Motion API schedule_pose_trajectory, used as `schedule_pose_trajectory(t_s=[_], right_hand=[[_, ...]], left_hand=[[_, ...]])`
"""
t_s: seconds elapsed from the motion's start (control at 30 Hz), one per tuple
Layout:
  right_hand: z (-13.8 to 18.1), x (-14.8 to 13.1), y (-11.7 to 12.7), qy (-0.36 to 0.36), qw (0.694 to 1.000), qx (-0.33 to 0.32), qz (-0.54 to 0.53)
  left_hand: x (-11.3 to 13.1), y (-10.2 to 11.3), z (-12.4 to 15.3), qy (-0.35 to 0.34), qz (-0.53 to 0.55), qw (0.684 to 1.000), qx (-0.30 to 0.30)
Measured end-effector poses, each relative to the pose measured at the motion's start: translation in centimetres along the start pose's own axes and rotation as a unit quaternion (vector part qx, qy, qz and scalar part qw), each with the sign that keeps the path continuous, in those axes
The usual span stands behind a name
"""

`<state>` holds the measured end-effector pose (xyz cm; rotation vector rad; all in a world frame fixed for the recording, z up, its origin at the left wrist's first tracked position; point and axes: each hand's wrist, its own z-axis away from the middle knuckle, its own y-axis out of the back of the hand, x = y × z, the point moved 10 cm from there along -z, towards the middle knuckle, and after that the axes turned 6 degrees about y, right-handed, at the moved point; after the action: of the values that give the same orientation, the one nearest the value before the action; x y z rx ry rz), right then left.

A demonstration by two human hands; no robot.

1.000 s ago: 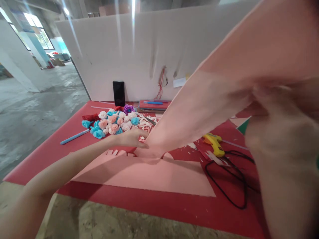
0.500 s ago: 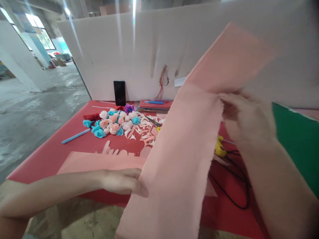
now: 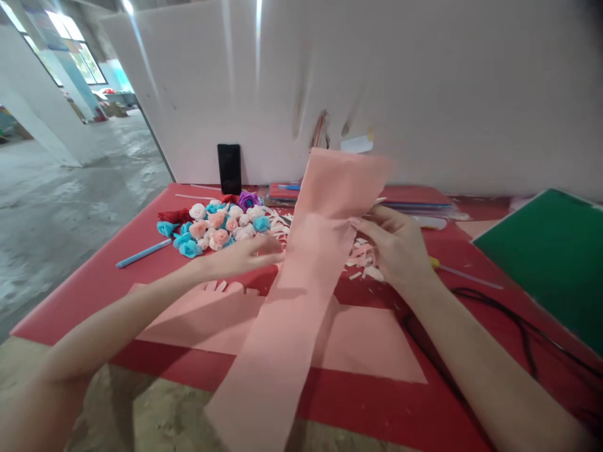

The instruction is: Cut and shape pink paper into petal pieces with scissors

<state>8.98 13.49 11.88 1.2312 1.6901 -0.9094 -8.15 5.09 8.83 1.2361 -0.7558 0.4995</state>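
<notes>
A long strip of pink crepe paper (image 3: 301, 289) runs from above the red table (image 3: 94, 282) down past its front edge. My right hand (image 3: 396, 248) pinches the strip's right edge near its upper end. At the strip's left edge is my left hand (image 3: 247, 254), fingers closed on the paper. Under the strip a larger pink sheet (image 3: 367, 342) with a cut, scalloped edge lies flat on the table.
A pile of small paper roses (image 3: 217, 227) in pink, white, blue and purple lies at the back left, with a blue pen (image 3: 144, 253) beside it. A black phone (image 3: 229, 168) leans on the white wall. Paper scraps (image 3: 362, 263), a black cable (image 3: 518, 326) and a green sheet (image 3: 551, 251) are on the right.
Both hands have moved forward and down over the table. The pink strip, held high and close to the camera before, now hangs lower and farther away, uncovering the green sheet at right.
</notes>
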Motion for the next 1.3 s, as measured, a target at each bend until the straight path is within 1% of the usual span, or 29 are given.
schedule_pose_trajectory(t_s=[0.03,0.07,0.13,0.2,0.23,0.37,0.43,0.6,0.77,0.83,0.9,1.0,1.07,1.13,1.2,1.3], right_hand=[[0.0,0.1,-0.1,0.007,1.000,-0.003,0.008],[-0.1,0.1,-0.2,0.014,1.000,-0.006,0.017],[-0.1,-0.1,-0.4,0.028,0.999,-0.013,0.033],[0.0,-0.5,-0.5,0.039,0.998,-0.017,0.049],[0.1,-0.7,-0.6,0.043,0.997,-0.020,0.058],[0.5,-1.6,-0.7,0.050,0.995,-0.025,0.085],[0.7,-2.0,-0.6,0.050,0.994,-0.025,0.094],[1.0,-3.1,-0.7,0.073,0.990,-0.037,0.111],[1.6,-4.2,-0.5,0.107,0.990,-0.033,0.086],[1.9,-5.0,-0.5,0.136,0.986,-0.033,0.094],[2.2,-5.7,-0.7,0.161,0.980,-0.037,0.111],[2.3,-6.3,-0.8,0.176,0.977,-0.037,0.114],[2.4,-6.5,-0.5,0.178,0.977,-0.022,0.117],[2.5,-6.7,0.0,0.190,0.972,0.002,0.136],[2.7,-6.8,0.9,0.194,0.964,0.033,0.177],[2.9,-6.5,2.2,0.189,0.952,0.067,0.233]], left_hand=[[0.4,1.4,-0.9,-0.027,0.046,0.997,0.054],[0.9,2.0,-1.7,-0.064,0.099,0.990,0.073],[2.1,2.4,-3.0,-0.121,0.162,0.976,0.079],[3.1,2.6,-3.8,-0.154,0.180,0.968,0.080],[3.4,2.6,-4.1,-0.159,0.174,0.968,0.083],[3.3,3.1,-4.4,-0.134,0.135,0.975,0.118],[3.2,3.4,-4.1,-0.132,0.148,0.972,0.123],[3.9,3.2,-3.5,-0.163,0.235,0.956,0.066],[4.3,2.9,-3.1,-0.182,0.303,0.935,0.024],[4.5,3.1,-2.7,-0.190,0.306,0.932,0.029],[4.5,3.5,-2.5,-0.192,0.297,0.934,0.047],[4.3,3.8,-2.3,-0.173,0.272,0.944,0.071],[4.2,3.9,-2.3,-0.170,0.258,0.948,0.075],[4.4,4.1,-2.2,-0.182,0.250,0.948,0.080],[4.5,4.2,-2.0,-0.195,0.246,0.946,0.082],[4.6,4.1,-2.0,-0.191,0.242,0.948,0.074]])
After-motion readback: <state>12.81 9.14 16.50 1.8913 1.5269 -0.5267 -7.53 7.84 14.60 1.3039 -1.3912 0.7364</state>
